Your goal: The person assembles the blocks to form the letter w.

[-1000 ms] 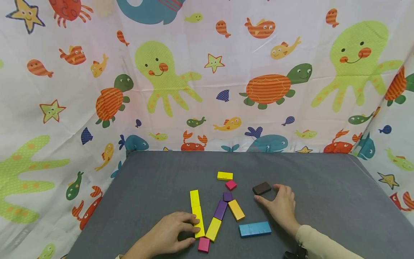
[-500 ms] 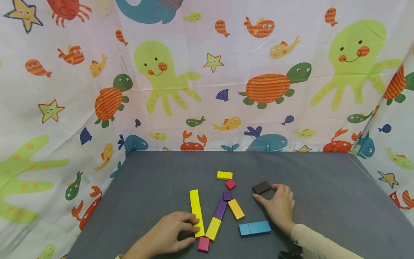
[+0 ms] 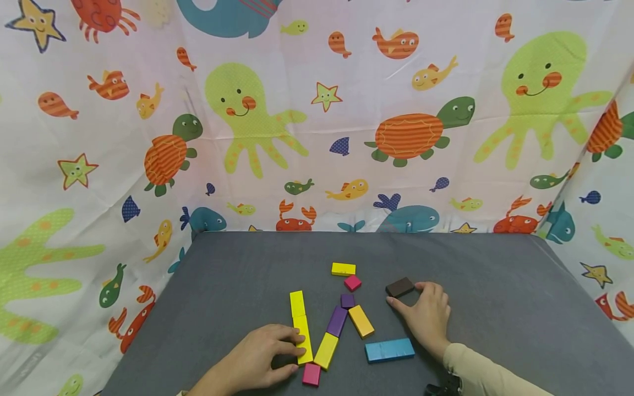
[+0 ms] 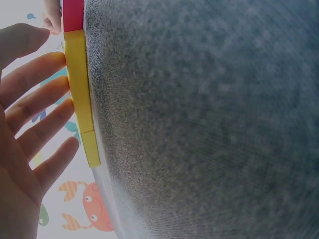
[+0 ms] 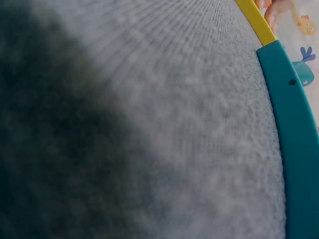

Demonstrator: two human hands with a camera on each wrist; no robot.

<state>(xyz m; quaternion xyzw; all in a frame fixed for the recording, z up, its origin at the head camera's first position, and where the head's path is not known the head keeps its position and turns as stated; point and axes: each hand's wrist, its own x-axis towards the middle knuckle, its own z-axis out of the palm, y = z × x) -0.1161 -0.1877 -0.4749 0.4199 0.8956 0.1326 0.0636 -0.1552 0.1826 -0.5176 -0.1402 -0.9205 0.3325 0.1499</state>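
Observation:
My left hand [image 3: 267,352] lies at the left of a long yellow block [image 3: 304,341], its fingertips on that block's top and side. In the left wrist view the fingers are spread, with tips along the yellow block [image 4: 79,82]. A shorter yellow block [image 3: 297,303] continues the line, and a pink block [image 3: 311,375] sits at its near end. My right hand [image 3: 430,316] pinches a dark brown block [image 3: 399,287], thumb at the near corner and fingers at the right end. In the right wrist view a blue block [image 5: 289,124] fills the right edge; the right hand is out of that view.
A slanting row of a yellow block [image 3: 326,351], a purple block [image 3: 337,321] and a small purple block [image 3: 348,301] stands between the hands. An orange block [image 3: 361,322], a pink block [image 3: 353,283] and a yellow block [image 3: 343,269] lie around it on the grey tabletop [image 3: 495,308].

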